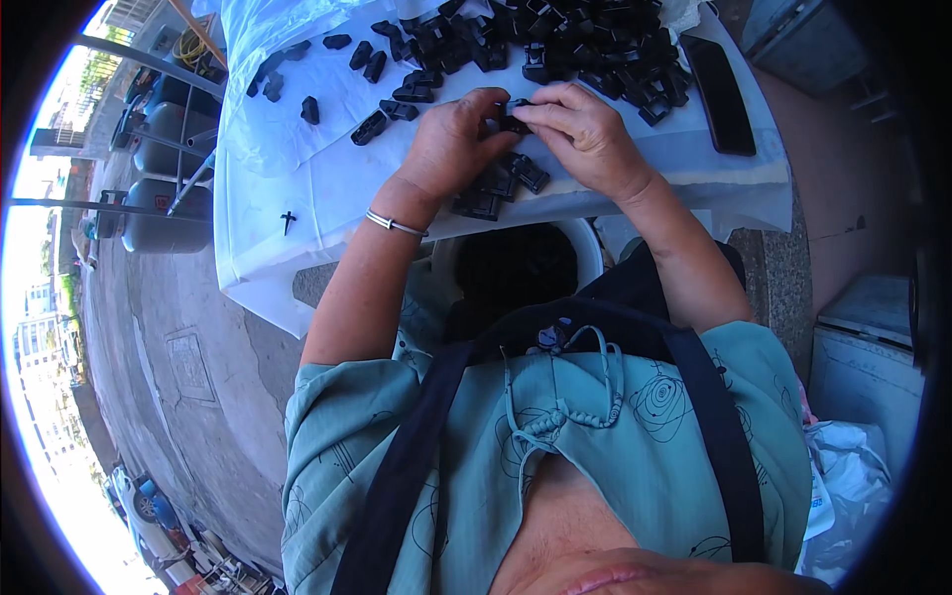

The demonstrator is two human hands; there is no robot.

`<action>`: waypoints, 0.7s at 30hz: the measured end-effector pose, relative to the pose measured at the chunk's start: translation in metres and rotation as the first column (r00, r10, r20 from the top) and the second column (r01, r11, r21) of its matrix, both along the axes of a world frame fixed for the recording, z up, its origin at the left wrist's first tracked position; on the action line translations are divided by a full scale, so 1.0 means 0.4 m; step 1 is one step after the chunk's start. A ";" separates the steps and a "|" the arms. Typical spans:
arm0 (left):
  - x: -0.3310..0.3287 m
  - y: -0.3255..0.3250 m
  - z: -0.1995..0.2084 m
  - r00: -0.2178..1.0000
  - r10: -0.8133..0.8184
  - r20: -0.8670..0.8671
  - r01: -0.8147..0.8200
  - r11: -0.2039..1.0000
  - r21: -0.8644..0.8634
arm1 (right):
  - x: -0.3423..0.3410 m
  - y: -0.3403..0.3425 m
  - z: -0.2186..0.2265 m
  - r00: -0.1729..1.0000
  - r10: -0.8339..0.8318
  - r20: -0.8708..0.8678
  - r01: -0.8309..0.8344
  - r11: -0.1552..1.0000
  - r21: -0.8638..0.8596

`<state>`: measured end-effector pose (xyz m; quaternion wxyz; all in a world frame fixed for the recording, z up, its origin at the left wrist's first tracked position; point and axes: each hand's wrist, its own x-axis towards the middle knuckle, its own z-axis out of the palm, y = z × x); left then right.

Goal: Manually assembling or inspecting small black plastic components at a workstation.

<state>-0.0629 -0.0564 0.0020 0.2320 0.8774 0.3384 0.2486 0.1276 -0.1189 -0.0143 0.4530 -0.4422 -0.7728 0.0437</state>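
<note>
Over the white-covered table, both my hands meet at one small black plastic part [515,115]. My left hand [451,144], with a silver bangle at the wrist, pinches it from the left. From the right, the fingertips of my right hand [585,134] close on the same part, covering most of it. Just below my fingers, several black plastic pieces [501,184] lie near the table's front edge. A big heap of similar black parts [585,45] spreads beyond my hands. To the left of the heap, loose black pieces [370,127] lie scattered.
A black smartphone [716,94] lies at the table's right. Clear plastic sheeting [268,119] covers its left side, with a small black cross-shaped piece [288,221] nearby. Below the front edge stands a white bucket [591,260] with dark contents. Grey tanks [169,213] stand at left.
</note>
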 end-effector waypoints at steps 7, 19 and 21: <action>-0.005 0.005 -0.023 0.998 -0.004 0.057 0.004 1.000 -0.015 | -0.003 -0.011 0.012 0.991 0.025 0.130 -0.027 1.000 0.015; -0.148 0.022 0.033 0.904 0.386 -0.182 -0.280 0.859 0.429 | 0.001 0.001 -0.003 1.000 0.004 0.025 0.000 0.988 -0.153; -0.156 0.038 0.022 0.887 0.405 -0.222 -0.273 0.847 0.456 | -0.003 0.001 -0.004 1.000 0.008 0.011 -0.006 0.988 -0.157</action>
